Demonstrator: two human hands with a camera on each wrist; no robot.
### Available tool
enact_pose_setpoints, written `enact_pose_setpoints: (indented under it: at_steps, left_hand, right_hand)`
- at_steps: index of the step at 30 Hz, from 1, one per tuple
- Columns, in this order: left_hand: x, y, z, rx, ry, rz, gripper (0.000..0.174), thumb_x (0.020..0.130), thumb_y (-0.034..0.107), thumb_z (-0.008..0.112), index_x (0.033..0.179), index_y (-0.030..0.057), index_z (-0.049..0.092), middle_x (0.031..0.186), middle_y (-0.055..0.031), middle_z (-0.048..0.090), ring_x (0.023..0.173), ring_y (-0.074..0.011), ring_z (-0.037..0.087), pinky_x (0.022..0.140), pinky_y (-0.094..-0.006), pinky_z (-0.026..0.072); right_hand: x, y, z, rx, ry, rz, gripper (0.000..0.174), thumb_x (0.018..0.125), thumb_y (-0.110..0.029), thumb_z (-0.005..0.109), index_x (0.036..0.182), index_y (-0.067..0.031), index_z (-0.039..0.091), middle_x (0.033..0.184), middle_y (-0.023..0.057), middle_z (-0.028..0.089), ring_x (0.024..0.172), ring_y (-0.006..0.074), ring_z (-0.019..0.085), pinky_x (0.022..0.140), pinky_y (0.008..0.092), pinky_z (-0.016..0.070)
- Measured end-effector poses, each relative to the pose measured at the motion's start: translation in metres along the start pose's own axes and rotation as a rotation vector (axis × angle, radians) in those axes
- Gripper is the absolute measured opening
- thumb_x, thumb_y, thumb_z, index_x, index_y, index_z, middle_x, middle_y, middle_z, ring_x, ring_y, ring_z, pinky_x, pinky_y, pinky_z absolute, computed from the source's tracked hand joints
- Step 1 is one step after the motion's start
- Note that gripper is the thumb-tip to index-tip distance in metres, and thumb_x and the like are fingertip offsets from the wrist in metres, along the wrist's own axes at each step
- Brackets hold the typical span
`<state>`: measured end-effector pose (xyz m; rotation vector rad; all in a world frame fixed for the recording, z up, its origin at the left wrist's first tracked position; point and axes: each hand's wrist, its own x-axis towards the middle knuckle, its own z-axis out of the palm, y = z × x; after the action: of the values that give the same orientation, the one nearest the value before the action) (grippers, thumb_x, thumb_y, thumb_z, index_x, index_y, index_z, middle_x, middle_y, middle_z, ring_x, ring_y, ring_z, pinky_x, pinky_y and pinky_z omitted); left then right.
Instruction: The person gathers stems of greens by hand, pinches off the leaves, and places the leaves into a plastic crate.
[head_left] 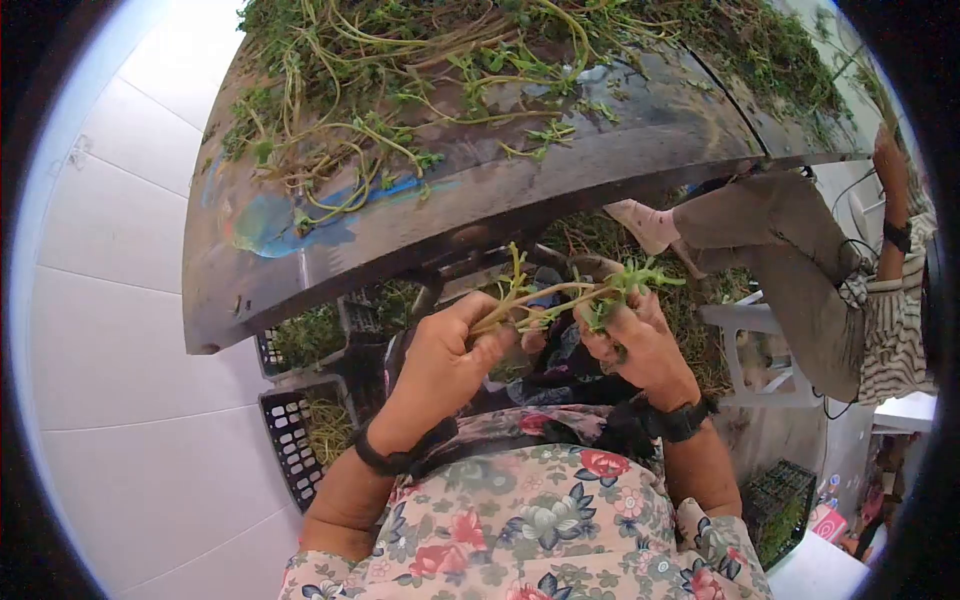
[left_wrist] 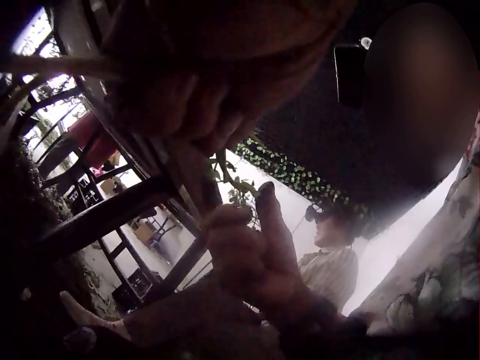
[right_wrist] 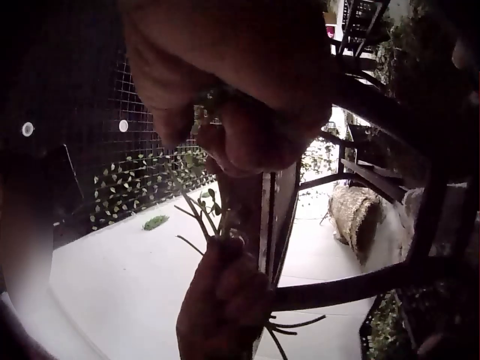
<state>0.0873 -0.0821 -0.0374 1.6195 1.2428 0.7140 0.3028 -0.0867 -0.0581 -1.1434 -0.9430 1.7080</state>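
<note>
In the head view a few pale green stems [head_left: 516, 302] with leaves stretch between both hands, below the table's near edge. The left hand [head_left: 447, 362] curls its fingers and thumb round the bare stem ends. At the leafy end the right hand [head_left: 642, 345] pinches the sprig, its green leaves [head_left: 640, 280] sticking out above the fingers. The left wrist view is dark; there the left hand [left_wrist: 217, 82] looms large and the right hand [left_wrist: 251, 251] shows beyond it. In the right wrist view thin stems rise from the left hand [right_wrist: 221, 300], under the right hand [right_wrist: 232, 90].
A dark table [head_left: 480, 190] carries heaps of leafy stems [head_left: 420, 60]. Black crates [head_left: 292, 440] with greens stand at lower left, another crate [head_left: 783, 510] at lower right. Someone in brown trousers [head_left: 780, 240] sits at right by a white stool [head_left: 755, 345]. More greens lie under the table.
</note>
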Motion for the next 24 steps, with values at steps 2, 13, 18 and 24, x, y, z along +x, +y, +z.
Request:
enact_pose_setpoints:
  at_steps: [2, 13, 18, 24]
  left_hand:
    - [-0.001, 0.002, 0.0, -0.007, -0.013, -0.016, 0.025, 0.083, 0.024, 0.056, 0.089, 0.0, 0.056, 0.069, -0.0043, 0.053, 0.065, -0.0108, 0.047, 0.06, -0.0254, 0.0401]
    - [0.0, -0.001, -0.004, 0.022, -0.035, -0.039, 0.021, 0.081, 0.02, 0.056, 0.086, -0.0007, 0.055, 0.067, -0.0083, 0.052, 0.062, -0.0154, 0.048, 0.059, -0.0276, 0.0412]
    - [0.001, 0.001, 0.001, 0.042, -0.013, 0.017, 0.016, 0.081, 0.015, 0.054, 0.083, -0.0005, 0.054, 0.064, -0.0069, 0.051, 0.06, -0.0151, 0.048, 0.058, -0.0279, 0.041]
    - [-0.002, 0.0, -0.006, 0.006, -0.006, -0.115, 0.016, 0.08, 0.014, 0.054, 0.086, -0.0011, 0.055, 0.064, -0.0066, 0.049, 0.059, -0.0135, 0.048, 0.056, -0.0278, 0.041]
  right_hand:
    - [0.005, 0.002, 0.002, -0.205, -0.002, -0.126, 0.031, 0.081, -0.013, 0.055, 0.11, -0.0029, 0.054, 0.074, 0.0017, 0.059, 0.057, 0.0069, 0.049, 0.05, 0.0221, 0.0402]
    - [0.003, 0.003, -0.003, -0.7, -0.086, -0.28, 0.02, 0.084, -0.012, 0.051, 0.1, -0.0012, 0.056, 0.079, 0.0154, 0.062, 0.074, 0.0245, 0.061, 0.067, 0.0346, 0.0461]
    - [0.013, 0.023, -0.005, -0.742, -0.023, -0.379, 0.017, 0.084, -0.009, 0.048, 0.097, 0.0001, 0.053, 0.076, 0.015, 0.06, 0.069, 0.0262, 0.059, 0.064, 0.0355, 0.0452]
    - [0.027, 0.04, -0.058, -0.534, 0.383, -0.451, 0.017, 0.082, -0.005, 0.047, 0.097, 0.0005, 0.052, 0.071, 0.004, 0.052, 0.059, 0.0129, 0.05, 0.053, 0.0267, 0.0401]
